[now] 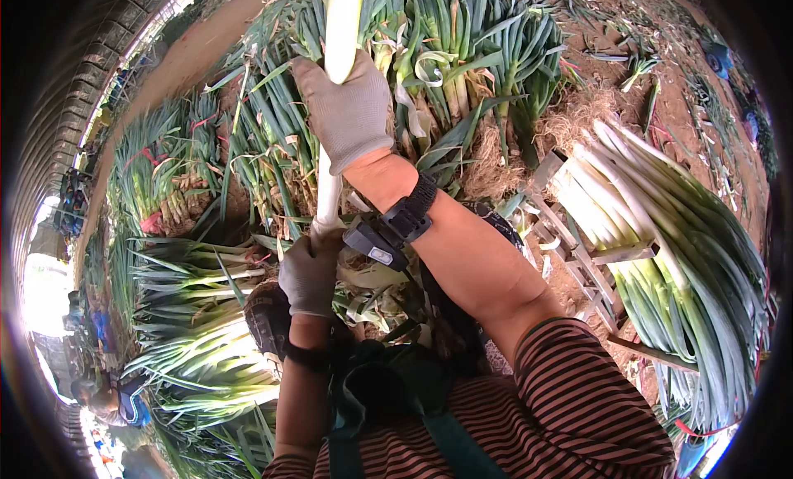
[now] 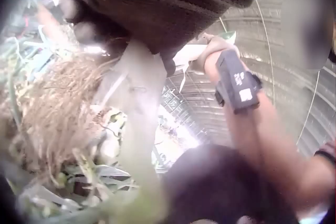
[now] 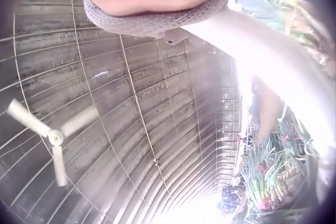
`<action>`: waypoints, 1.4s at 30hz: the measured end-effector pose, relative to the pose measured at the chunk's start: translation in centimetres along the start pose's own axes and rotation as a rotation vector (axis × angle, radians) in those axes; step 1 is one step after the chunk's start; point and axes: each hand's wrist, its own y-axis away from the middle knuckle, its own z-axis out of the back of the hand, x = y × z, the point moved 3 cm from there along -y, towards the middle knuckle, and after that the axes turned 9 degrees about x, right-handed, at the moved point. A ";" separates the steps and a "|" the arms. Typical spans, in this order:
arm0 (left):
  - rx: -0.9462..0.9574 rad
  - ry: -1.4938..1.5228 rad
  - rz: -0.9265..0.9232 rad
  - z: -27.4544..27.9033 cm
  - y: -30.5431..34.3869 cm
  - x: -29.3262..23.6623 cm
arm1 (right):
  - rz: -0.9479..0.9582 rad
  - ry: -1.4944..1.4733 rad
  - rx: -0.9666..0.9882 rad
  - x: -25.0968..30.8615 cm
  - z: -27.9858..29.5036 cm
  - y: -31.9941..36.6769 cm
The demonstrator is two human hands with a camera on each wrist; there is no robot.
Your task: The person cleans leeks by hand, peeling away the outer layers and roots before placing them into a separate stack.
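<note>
Both gloved hands are on one long green onion [image 1: 329, 190], held lengthwise in front of the body. Its pale stalk runs up from my left hand [image 1: 311, 274], whose fingers grip the lower end. Farther up, my right hand [image 1: 351, 111] wraps round the stalk, and the light green part rises past its fingers. In the right wrist view the stalk [image 3: 262, 50] looks smooth and white beside the glove cuff. Pale layers [image 2: 139, 87] hang below the left glove in the left wrist view. The bulb end is hidden by the left hand.
Unpeeled green onions [image 1: 446, 58] with dry roots are heaped ahead. Clean white stalks [image 1: 599, 202] lie across a metal rack [image 1: 591, 281] at right. More stalks [image 1: 206, 314] lie at left, near tied bundles [image 1: 169, 173]. Another person [image 1: 107, 396] is at far left.
</note>
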 end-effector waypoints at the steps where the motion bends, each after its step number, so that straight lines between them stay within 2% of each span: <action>1: -0.008 -0.138 0.034 0.0 0.0 -0.4 | -0.001 -0.019 -0.017 -0.5 -0.1 -0.2; 4: -0.038 -0.293 -0.033 -0.6 -0.2 -0.5 | -0.038 -0.043 -0.064 -1.8 0.5 -0.8; 6: 0.140 0.099 -0.065 -0.4 0.3 -0.8 | -0.104 -0.030 -0.072 -2.4 1.3 -1.9; 7: 0.227 0.294 -0.080 0.0 0.8 -1.3 | -0.166 -0.115 0.016 -2.1 2.1 -2.5; 8: 0.239 0.389 -0.127 0.3 1.7 -2.1 | -0.370 -0.165 0.047 -1.4 2.8 -2.6; 10: 0.267 0.582 -0.230 0.4 3.3 -3.9 | -0.426 -0.189 0.102 -1.9 3.9 -3.4; 11: 0.266 0.587 -0.269 0.4 3.6 -3.9 | -0.481 -0.188 0.103 -2.6 4.3 -3.7; 14: 0.184 0.397 -0.349 2.2 5.4 -5.1 | -0.617 -0.215 0.091 -4.4 4.6 -3.4; 16: 0.083 0.238 -0.528 2.7 6.0 -4.1 | -0.663 -0.260 0.061 -5.0 4.0 -2.7; 17: 0.062 0.097 -0.583 3.3 6.8 -3.7 | -0.682 -0.178 0.123 -5.1 4.0 -2.4; 18: 0.040 -0.047 -0.635 3.9 7.9 -3.3 | -0.662 -0.045 0.086 -5.1 4.4 -2.9; 20: -0.017 -0.218 -0.880 4.7 13.4 -4.5 | -0.611 0.210 0.012 -5.3 5.5 -5.6; 21: 0.101 0.060 -0.823 4.4 14.6 -1.8 | -0.564 0.129 -0.008 -5.1 6.2 -6.5; 24: 0.351 -0.093 -0.548 4.1 12.3 3.7 | -0.456 -0.026 -0.025 -1.8 6.5 -5.5; 25: 0.297 -0.215 -0.325 4.8 11.4 3.5 | -0.409 -0.042 -0.030 -1.3 5.9 -5.0; 26: 0.060 -0.253 -0.453 5.9 10.7 2.4 | -0.359 -0.060 -0.039 -0.7 5.6 -4.5; 28: -0.139 -0.075 -0.429 7.4 8.9 2.3 | -0.321 -0.062 0.017 0.1 5.3 -3.5; 31: -0.247 0.158 -0.557 7.7 6.7 0.1 | -0.333 -0.012 0.044 1.3 4.4 -2.5; 34: -0.109 0.228 -0.406 4.8 5.6 -0.8 | -0.244 -0.072 0.107 1.6 3.5 -1.7; 35: -0.137 0.221 -0.343 3.7 5.3 -1.2 | -0.248 -0.082 0.089 1.6 3.2 -1.5; 39: -0.225 -0.239 -0.199 2.8 4.4 -2.4 | -0.170 -0.186 0.079 1.4 2.3 -0.8; 42: -0.106 -0.226 -0.114 2.2 2.9 -2.3 | -0.094 -0.146 0.009 0.5 1.8 -1.0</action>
